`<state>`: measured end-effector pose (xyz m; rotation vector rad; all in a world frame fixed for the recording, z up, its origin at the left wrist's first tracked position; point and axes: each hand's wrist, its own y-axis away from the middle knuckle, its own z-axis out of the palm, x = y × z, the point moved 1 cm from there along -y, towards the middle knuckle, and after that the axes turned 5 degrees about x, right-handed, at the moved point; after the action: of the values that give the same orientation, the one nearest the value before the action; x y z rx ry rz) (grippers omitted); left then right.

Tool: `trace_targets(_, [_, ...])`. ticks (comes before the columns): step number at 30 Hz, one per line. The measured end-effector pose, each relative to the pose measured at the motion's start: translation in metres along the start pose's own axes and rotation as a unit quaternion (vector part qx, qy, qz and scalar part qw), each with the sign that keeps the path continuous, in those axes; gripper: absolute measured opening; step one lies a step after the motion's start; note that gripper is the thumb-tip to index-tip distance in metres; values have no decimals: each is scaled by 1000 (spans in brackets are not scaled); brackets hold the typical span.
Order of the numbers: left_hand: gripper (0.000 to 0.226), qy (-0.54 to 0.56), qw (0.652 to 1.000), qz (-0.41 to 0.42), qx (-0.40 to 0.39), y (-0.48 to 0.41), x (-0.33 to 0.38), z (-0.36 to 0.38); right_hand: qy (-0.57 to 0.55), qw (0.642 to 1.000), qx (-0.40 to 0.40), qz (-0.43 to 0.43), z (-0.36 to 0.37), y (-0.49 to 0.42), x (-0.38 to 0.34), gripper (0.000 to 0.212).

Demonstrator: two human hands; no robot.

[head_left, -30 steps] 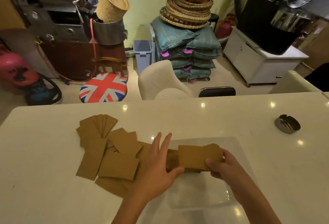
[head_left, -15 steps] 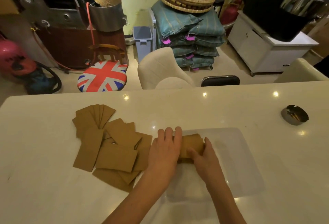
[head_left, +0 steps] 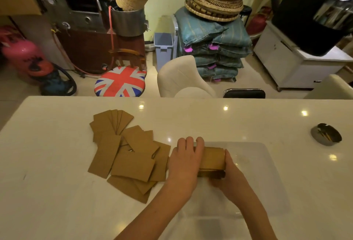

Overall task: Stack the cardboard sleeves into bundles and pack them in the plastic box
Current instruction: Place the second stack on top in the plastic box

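A bundle of brown cardboard sleeves (head_left: 212,158) sits at the left end of the clear plastic box (head_left: 263,165) on the white table. My left hand (head_left: 186,160) lies over the bundle's left part, fingers curled over its far edge. My right hand (head_left: 230,173) presses against its right end. Both hands squeeze the bundle between them. To the left, several loose flat sleeves (head_left: 131,163) lie scattered and overlapping, with a fanned group (head_left: 111,123) at the far side.
A small round metal ashtray (head_left: 325,134) rests at the table's far right. Beyond the far edge stand a cream chair (head_left: 181,77), a flag-patterned stool (head_left: 120,82) and a black chair back (head_left: 244,93). Clutter fills the floor behind.
Both hands have pushed the sleeves together into a compact bundle and lowered it into the box's left end. The camera has tilted and moved closer.
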<state>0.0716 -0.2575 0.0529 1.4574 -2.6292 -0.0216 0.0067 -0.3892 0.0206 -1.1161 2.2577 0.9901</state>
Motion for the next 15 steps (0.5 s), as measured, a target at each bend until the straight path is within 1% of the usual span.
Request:
trace_targets(1, [95,-9,1000,-8,-8,0,0,-5,31,999,34,-10,4,-3,1,90])
trace_targets(3, [94,-15,1000,-20,-7,1,0,-12,59,995,80,-30,7,-7,1,64])
trace_targets(4, [96,-4,1000,-16,-4,1,1,-8,65,994,87,-33,6,-8,-1,51])
trace_targets(5, [98,15,1000,1,6,2,1,-9,64,994,81,-30,4,-8,-2,44])
trace_targets(6, [97,11,1000,14,11,2,0,-11,54,996,71,-28,1,-9,-1,41])
trace_targets(9, [93,-3,1000,14,15,1,1,-13,12,999,46,-21,-5,-8,1,43])
trace_targets(10, [95,7,1000,10,12,1,0,-8,12,998,49,-25,-4,-8,2,45])
trace_targets(12, [95,-7,1000,-12,6,3,-1,-7,18,997,62,-42,-2,-6,3,51])
trace_targets(13, [95,-11,1000,-14,20,2,-1,-11,12,997,61,-44,-2,-5,2,51])
trace_targets(15, [97,-1,1000,3,29,0,0,-4,-39,998,27,-36,-6,0,-2,48])
